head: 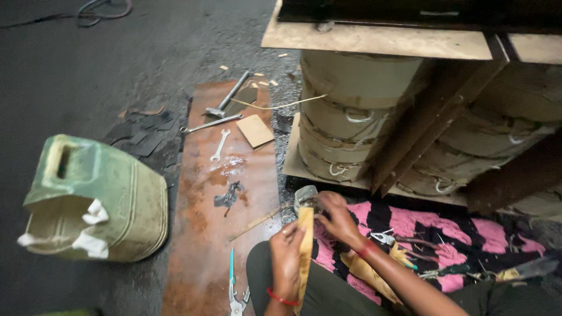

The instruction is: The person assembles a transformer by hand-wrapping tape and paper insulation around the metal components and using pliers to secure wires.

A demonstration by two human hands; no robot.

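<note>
Your left hand (287, 257) pinches the yellowish paper strip (305, 246) over your lap; your right hand (336, 219) closes on its top end at a small metal part (305, 196) (still mostly unwrapped, I judge).

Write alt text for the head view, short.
Seen from above, a seated person's left hand and right hand hold a tan paper strip against a small roll. Spanners and a hammer lie on a rusty metal sheet, beside a green jerrycan and large paper-wrapped coils.
</note>
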